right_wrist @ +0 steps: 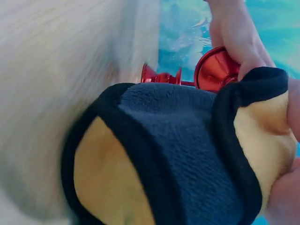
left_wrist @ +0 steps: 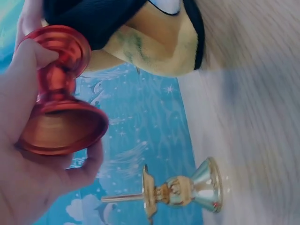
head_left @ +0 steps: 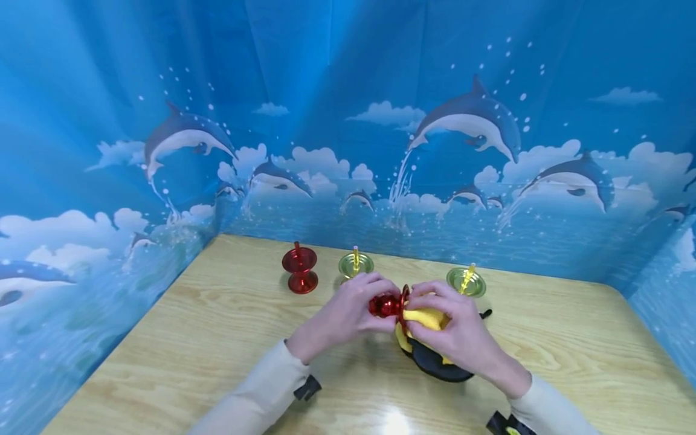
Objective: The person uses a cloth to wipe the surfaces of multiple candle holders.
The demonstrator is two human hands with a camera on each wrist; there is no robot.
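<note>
My left hand [head_left: 348, 311] grips a shiny red candle holder [head_left: 385, 306], tipped on its side above the table. In the left wrist view, the fingers and thumb wrap round the red candle holder [left_wrist: 58, 84], and its flared end faces the camera. My right hand [head_left: 459, 326] pinches a yellow cloth [head_left: 426, 318] with black edging against the holder's dish. Part of the cloth hangs down below the hands. From the right wrist, the cloth's dark plush side [right_wrist: 173, 122] fills much of the view and hides most of the fingers.
Along the back of the wooden table [head_left: 217, 338] stand another red candle holder [head_left: 302, 282] and two gold ones, one left [head_left: 348, 266] and one right [head_left: 474, 286], each with an upright spike. A dolphin-print curtain [head_left: 326, 121] hangs behind the table and at its sides.
</note>
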